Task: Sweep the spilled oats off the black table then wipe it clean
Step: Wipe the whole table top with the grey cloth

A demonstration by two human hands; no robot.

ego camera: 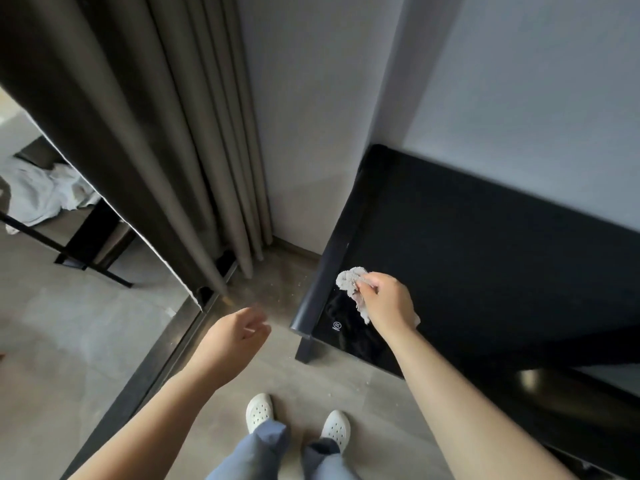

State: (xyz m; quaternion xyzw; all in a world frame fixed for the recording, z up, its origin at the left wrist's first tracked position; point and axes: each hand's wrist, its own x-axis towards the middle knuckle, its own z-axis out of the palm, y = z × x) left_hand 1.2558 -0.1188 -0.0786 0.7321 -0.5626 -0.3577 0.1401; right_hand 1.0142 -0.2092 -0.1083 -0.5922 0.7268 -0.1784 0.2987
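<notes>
The black table (485, 244) fills the right side, its glossy top running from the wall to the near corner. My right hand (388, 301) grips a crumpled grey cloth (349, 280) and holds it on the tabletop close to the table's left edge. My left hand (239, 336) hangs in the air left of the table, above the floor, fingers loosely curled and holding nothing. Small pale oat specks (294, 289) lie scattered on the floor beside the table's left edge. No oats show on the dark tabletop.
Grey curtains (194, 133) hang at the left of the table, reaching the floor. A sliding door track (166, 355) runs diagonally across the floor. Beyond it stand a dark bench and white fabric (45, 192). My feet in white shoes (259, 412) stand on the tiled floor.
</notes>
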